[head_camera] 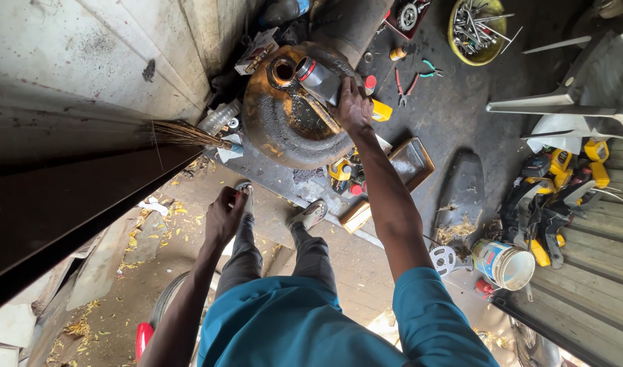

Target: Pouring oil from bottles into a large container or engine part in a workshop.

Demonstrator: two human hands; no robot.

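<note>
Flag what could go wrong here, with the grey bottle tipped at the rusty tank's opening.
1. The right hand tilts the grey bottle with a red neck ring beside, not over, the round filler hole of the rusty rounded metal tank; liquid may run down the already wet tank.
2. The left hand hangs free, so the tank is likely unsteadied.
3. Runoff could reach the red-handled pliers lying nearby.

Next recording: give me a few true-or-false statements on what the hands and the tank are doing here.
1. The right hand tilts a grey bottle toward the rusty tank's filler opening. True.
2. The left hand holds the pliers. False: it hangs free above the legs; the red-handled pliers lie on the floor.
3. The bottle's cap is on. False: its mouth is open.
4. A white bucket stands at the right. True.
</note>
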